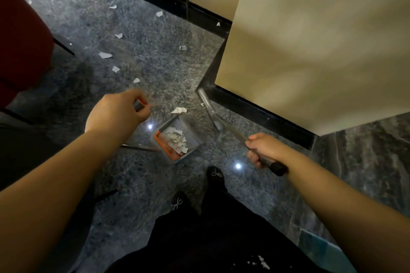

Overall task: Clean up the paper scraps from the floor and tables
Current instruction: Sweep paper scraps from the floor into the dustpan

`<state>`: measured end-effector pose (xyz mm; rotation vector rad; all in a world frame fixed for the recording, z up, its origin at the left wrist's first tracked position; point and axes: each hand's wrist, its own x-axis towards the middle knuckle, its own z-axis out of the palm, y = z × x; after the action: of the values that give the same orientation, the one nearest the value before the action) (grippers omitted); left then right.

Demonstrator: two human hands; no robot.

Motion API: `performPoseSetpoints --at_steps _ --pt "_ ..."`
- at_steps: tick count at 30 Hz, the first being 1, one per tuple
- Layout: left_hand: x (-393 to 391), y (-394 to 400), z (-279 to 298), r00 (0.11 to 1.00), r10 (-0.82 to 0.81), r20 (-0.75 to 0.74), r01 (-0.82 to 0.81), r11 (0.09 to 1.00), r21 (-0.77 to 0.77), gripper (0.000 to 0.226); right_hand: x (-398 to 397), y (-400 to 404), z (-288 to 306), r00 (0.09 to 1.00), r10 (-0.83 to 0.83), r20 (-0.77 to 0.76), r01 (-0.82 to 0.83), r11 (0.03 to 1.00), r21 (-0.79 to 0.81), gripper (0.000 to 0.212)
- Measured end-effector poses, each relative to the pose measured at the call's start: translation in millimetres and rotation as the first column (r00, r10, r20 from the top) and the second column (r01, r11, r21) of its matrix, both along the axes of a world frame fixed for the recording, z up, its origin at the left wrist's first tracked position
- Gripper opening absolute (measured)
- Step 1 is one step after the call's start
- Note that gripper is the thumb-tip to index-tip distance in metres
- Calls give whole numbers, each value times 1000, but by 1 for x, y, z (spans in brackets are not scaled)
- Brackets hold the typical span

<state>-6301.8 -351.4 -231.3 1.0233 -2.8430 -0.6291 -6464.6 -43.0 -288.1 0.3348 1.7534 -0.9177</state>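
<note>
- Right hand [264, 150]: fingers curled round the dark grip of the broom handle [269, 163]. The stiff, light shaft runs forward and down to the broom head [207, 106], which sits by the dark skirting at the wall corner [288, 51].
- Left hand [121, 109]: fingers wrapped round the top of the dustpan handle [138, 104]. I can't follow the rod beneath my wrist.
- Dustpan [177, 139]: grey, orange inner edge, resting on the floor [144, 40] between my hands. A heap of paper scraps [176, 138] already lies inside.
- One larger scrap [179, 109] lies just beyond the pan's far lip; a tiny one touches the broom head.
- More scraps trail away up-left across the floor, past the red chair [22, 40].
- Handling, my guess: torn paper is feather-light, limp and easily wafted. Short, gentle strokes should suit; a hard flick could scatter it.
- Keep the pan level when lifting, or the heap may slide out.
</note>
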Motion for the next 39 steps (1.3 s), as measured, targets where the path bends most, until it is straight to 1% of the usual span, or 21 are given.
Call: performPoseSetpoints --at_steps 6,9,12,17,20,24,27,29,35,37,39 --pt "12 -17 8 991 118 62 -119 993 14 18 -40 -26 -8 997 54 -48 -53 998 15 19" --pt "10 -25 10 977 191 97 -193 981 10 19 -72 -41 -23 997 72 -17 -71 997 39 17" --pt "5 -31 10 964 227 135 -231 973 13 18 -102 -57 -37 994 113 7 -113 990 80 12" --pt "-7 -46 7 932 298 207 -312 949 36 19 -142 -85 -51 982 190 15 -190 975 112 12" --pt "-7 -59 6 920 332 211 -349 936 51 20 -155 -104 -58 975 218 37 -221 966 132 13" --pt "-13 -66 4 914 349 207 -363 931 32 19 -163 -131 -66 960 267 85 -278 949 150 14" --pt "-21 -67 0 912 350 215 -354 935 -21 20 -161 -150 -67 937 318 147 -340 928 154 10" --pt "-23 -69 -2 914 346 211 -345 938 -44 19 -157 -162 -66 908 378 180 -404 903 143 8" --pt "-21 -75 -9 914 345 214 -342 938 -50 20 -131 -189 -59 813 527 249 -560 824 84 8" --pt "-21 -75 -11 914 351 203 -346 936 -62 20 -118 -195 -56 782 556 281 -595 801 68 10" --pt "-22 -75 -14 914 358 190 -349 934 -77 19 -105 -200 -51 758 559 336 -601 798 30 11"
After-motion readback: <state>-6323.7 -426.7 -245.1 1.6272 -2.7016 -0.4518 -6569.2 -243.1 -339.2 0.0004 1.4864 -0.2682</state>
